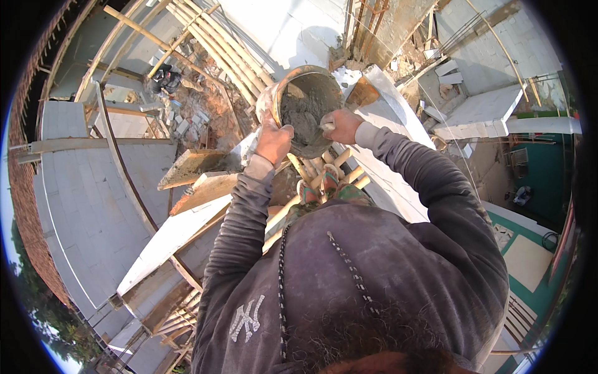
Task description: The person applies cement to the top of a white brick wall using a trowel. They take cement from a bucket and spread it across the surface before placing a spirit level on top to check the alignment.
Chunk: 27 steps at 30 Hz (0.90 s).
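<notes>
Above bamboo poles, left hand clamps the bucket rim, right hand curls by wet mortar, hold unclear; apparently mortar handling, next move needs bucket steady.

Platform: slender, round, yellow bamboo poles are laid crosswise.
Load: two strap-sandalled feet are borne.

head view | worn at head height, left of a fisheye pair | faces steeply down, upright | near: dark grey fabric hooded top | farther: round, pale, mortar-filled bucket | far left: long, pale bamboo poles
</notes>
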Motion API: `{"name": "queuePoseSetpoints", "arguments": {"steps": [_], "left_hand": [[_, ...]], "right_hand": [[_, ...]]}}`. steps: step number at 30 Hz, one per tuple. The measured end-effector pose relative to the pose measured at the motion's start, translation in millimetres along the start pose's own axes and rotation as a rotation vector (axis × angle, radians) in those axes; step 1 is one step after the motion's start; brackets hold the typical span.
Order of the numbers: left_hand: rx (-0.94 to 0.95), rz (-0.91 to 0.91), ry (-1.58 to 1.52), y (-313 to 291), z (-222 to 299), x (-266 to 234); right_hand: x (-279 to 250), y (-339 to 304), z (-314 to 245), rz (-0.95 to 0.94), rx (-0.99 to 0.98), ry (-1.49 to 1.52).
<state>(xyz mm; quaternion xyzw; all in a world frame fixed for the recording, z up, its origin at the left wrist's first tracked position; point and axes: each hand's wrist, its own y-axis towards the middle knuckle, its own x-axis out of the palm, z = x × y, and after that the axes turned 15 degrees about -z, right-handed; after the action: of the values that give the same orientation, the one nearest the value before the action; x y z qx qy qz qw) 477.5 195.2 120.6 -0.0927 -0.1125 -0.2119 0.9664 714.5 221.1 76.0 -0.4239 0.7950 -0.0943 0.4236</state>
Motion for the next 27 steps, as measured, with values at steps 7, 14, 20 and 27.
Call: {"name": "queuePoseSetpoints", "arguments": {"steps": [7,14,20,27], "left_hand": [[0.087,-0.002,0.883,-15.1,-10.5,-45.6],[0.090,0.037,1.142,-28.7,-20.8,-63.4],[-0.163,0.027,0.807,-18.3,-2.8,-40.1],[0.063,-0.020,1.067,-20.1,-34.1,-65.5]], "right_hand": [[-20.1,-26.1,8.2,0.129,-0.111,0.208],[-81.0,-66.8,10.6,-0.045,-0.157,0.802],[-101.7,-40.6,138.3,0.139,0.035,1.365],[-89.6,-79.8,66.2,0.189,-0.015,1.199]]}}
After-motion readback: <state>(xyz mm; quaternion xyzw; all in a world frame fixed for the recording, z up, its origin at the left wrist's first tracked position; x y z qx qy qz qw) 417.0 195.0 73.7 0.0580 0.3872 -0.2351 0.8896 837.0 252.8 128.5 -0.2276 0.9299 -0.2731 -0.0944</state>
